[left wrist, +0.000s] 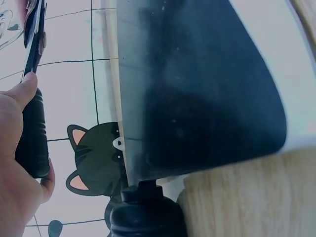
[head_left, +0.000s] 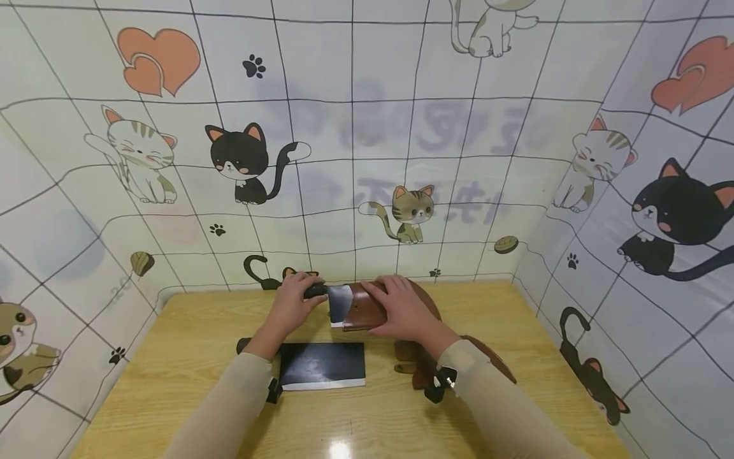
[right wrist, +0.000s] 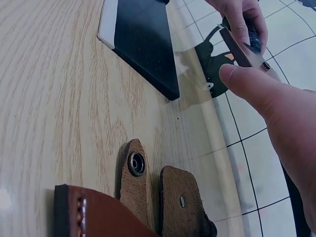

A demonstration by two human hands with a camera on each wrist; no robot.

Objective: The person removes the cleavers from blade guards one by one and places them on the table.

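My left hand grips the black handle of a cleaver near the back of the table. Part of this cleaver's blade shows; the rest is hidden inside a brown leather sheath. Over the sheath lies my right hand, holding it with the thumb along the near face. A second cleaver rests flat on the table below my left wrist, its dark blade bare and its black handle pointing left. Partly under my right forearm lies another brown leather sheath.
The second sheath has a strap with a metal snap and a slotted tab. Wood-grain table spreads towards me. White cloth walls with printed cats stand close behind the table and on both sides.
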